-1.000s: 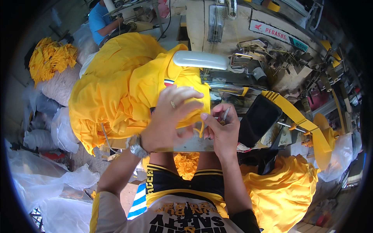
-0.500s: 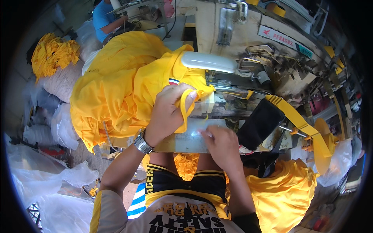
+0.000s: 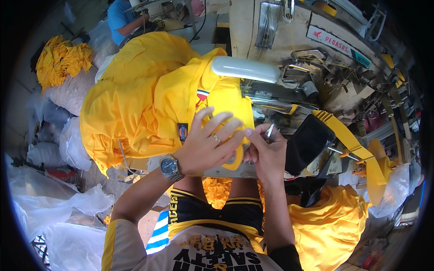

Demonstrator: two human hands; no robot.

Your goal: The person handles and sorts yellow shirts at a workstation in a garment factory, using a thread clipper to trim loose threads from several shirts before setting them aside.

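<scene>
A yellow garment (image 3: 149,101) lies heaped over the sewing machine's bed, a strip of its edge hanging toward me. My left hand (image 3: 209,140), with a watch and a ring, rests over this strip, fingers stretched out and a little apart. Beside it, my right hand (image 3: 269,151) is closed round a small shiny metal tool (image 3: 270,131) that looks like thread snips; most of it is hidden in the palm. The right fingertips are close to the strip and the left fingers. A dark label (image 3: 182,131) shows on the garment, left of my left hand.
The sewing machine (image 3: 244,27) stands ahead, with a pale rounded cover (image 3: 245,68) over the garment. A black phone (image 3: 309,144) leans right of my right hand, near a yellow tape roll (image 3: 375,167). Yellow cloth (image 3: 327,226) hangs low right. A person (image 3: 126,20) sits far left.
My left hand has let go of the folded edge and spread its fingers. The strip now lies flatter, its label visible. My right hand has risen to the right, with the metal tool now showing.
</scene>
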